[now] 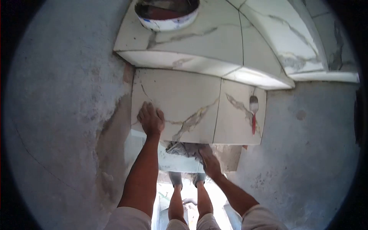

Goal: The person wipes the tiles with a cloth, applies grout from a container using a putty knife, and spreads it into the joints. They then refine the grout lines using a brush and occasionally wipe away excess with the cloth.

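Note:
My left hand (151,119) leans on a marble-patterned step tile (180,92), near its left end, with the thumb apart from the bent fingers and nothing visible in them. Just below the tile's front edge, my right hand (209,161) presses a crumpled grey rag (184,149) against the riser. Its fingers are partly hidden by the cloth. On the right part of the same step lies a paintbrush (253,115) with a red handle, bristles pointing away from me.
A white bucket (167,23) with dark reddish contents stands on the step above. More tiled steps (295,46) curve up to the right. Rough grey plaster walls (65,115) flank the stairs. My feet (175,178) are on the pale lower step.

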The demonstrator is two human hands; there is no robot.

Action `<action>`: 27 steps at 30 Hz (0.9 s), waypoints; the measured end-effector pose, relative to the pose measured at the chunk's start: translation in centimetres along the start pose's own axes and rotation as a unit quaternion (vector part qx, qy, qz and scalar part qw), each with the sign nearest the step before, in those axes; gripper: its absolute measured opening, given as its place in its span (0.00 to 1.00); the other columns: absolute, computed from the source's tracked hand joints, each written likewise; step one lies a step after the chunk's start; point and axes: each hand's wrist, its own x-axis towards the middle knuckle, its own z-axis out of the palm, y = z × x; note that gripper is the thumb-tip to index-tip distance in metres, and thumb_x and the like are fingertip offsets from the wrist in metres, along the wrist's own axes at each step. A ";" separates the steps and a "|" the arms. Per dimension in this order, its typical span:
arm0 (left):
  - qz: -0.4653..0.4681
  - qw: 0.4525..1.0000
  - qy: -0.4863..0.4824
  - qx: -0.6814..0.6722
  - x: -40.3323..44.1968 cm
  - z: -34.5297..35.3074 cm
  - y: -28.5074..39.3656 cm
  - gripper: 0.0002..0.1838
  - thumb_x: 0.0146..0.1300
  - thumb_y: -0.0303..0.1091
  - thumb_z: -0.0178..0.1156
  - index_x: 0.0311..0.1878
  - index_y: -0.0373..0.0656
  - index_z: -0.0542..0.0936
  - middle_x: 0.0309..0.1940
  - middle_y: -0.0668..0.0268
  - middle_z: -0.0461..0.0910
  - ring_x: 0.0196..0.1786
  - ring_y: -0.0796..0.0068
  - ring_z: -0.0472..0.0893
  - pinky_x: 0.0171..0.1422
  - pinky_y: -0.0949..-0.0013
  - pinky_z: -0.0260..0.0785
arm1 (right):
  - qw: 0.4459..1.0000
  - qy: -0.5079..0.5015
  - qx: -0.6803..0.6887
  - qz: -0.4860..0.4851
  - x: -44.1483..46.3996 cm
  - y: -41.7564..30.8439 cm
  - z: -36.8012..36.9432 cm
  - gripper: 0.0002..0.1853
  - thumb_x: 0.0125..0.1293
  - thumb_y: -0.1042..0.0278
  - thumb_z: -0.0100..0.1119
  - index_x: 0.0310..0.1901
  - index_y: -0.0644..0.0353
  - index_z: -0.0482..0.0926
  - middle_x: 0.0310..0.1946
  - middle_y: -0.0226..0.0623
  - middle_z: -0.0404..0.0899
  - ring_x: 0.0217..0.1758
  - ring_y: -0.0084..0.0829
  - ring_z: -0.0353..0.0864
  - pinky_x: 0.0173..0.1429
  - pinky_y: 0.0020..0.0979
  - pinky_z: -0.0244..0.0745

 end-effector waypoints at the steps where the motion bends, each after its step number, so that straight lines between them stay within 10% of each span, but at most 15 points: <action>1: -0.004 1.000 -0.005 -0.003 0.0 -0.1 0.1 0.24 0.59 0.39 0.57 0.57 0.39 0.70 0.59 0.50 0.69 0.58 0.49 0.70 0.59 0.47 0.60 | 0.999 0.014 0.037 0.021 -1.4 -0.5 -0.9 0.20 0.64 0.77 0.50 0.59 0.61 0.73 0.54 0.47 0.77 0.59 0.49 0.75 0.61 0.45 0.72; 7: -0.013 1.000 -0.020 -0.014 0.2 -0.2 0.2 0.24 0.58 0.39 0.57 0.57 0.38 0.70 0.59 0.49 0.69 0.58 0.49 0.70 0.59 0.46 0.60 | 0.933 0.234 0.236 0.139 10.2 -6.7 -13.3 0.15 0.72 0.68 0.46 0.54 0.68 0.74 0.43 0.49 0.82 0.45 0.41 0.83 0.50 0.35 0.78; 11: -0.017 0.999 -0.030 -0.016 -0.1 0.2 0.0 0.25 0.57 0.39 0.57 0.57 0.38 0.70 0.60 0.49 0.68 0.59 0.49 0.69 0.59 0.47 0.60 | 0.967 -0.249 -0.029 -0.034 19.7 -12.3 -17.2 0.19 0.67 0.59 0.55 0.56 0.57 0.76 0.51 0.43 0.80 0.53 0.43 0.79 0.59 0.40 0.72; 16: -0.033 0.998 -0.060 -0.013 0.0 -0.1 -0.2 0.26 0.57 0.39 0.58 0.58 0.39 0.71 0.62 0.48 0.67 0.59 0.48 0.69 0.60 0.46 0.59 | 0.929 0.259 -0.078 -0.252 33.7 -18.6 -23.7 0.13 0.56 0.63 0.69 0.42 0.55 0.82 0.35 0.36 0.81 0.34 0.40 0.78 0.42 0.40 0.73; 27: -0.032 0.996 -0.079 -0.032 -0.2 0.3 -0.5 0.27 0.57 0.40 0.56 0.59 0.41 0.68 0.61 0.47 0.67 0.59 0.46 0.69 0.59 0.43 0.59 | 0.942 0.128 -0.303 -0.071 49.1 -23.4 -26.9 0.18 0.57 0.60 0.63 0.46 0.62 0.82 0.49 0.48 0.76 0.57 0.47 0.75 0.56 0.44 0.74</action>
